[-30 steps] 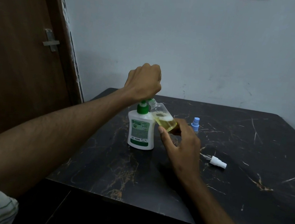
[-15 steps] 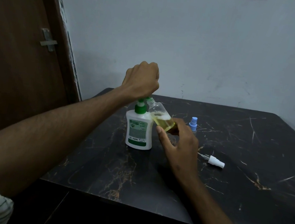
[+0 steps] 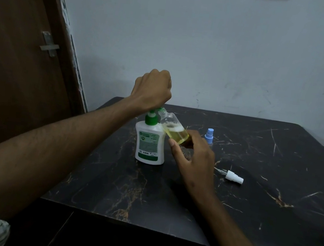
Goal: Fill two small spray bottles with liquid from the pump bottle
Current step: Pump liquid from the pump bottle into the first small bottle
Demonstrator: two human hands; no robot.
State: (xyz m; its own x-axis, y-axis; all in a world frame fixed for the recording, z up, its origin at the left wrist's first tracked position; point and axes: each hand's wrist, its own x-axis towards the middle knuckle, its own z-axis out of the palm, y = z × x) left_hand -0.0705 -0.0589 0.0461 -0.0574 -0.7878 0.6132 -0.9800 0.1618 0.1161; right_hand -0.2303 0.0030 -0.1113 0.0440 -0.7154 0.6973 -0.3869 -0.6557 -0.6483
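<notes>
**Both hands busy at the pump bottle**

Left hand (image 3: 152,92) sits curled into a fist on top of the pump bottle (image 3: 150,142), its knuckles up and the green pump head mostly hidden beneath it; only the green collar and a bit of the spout show below the fist. From this angle the fingers cannot be seen, so whether they wrap the pump head or merely press on it cannot be told. Right hand (image 3: 192,154) grips a small clear spray bottle (image 3: 173,129) by its base, thumb along the near side and fingers curled round the far side. This bottle is tilted, with its open neck raised toward the pump spout just beside the green collar and its body leaning against the shoulder of the pump bottle. Yellowish liquid fills roughly the lower half of it, with a thin line of foam on top.

The pump bottle is white with a green label and stands upright on the dark marbled tabletop (image 3: 271,200), toward its back left part. Behind the right hand stands a second small spray bottle (image 3: 209,135) with a light blue sprayer top, mostly hidden by the fingers. A white sprayer head (image 3: 232,177) with its thin dip tube lies on its side to the right of the hand, apart from both bottles.

A brown door (image 3: 20,61) with a metal latch fills the left side, and a pale wall (image 3: 229,49) rises behind the tabletop.
</notes>
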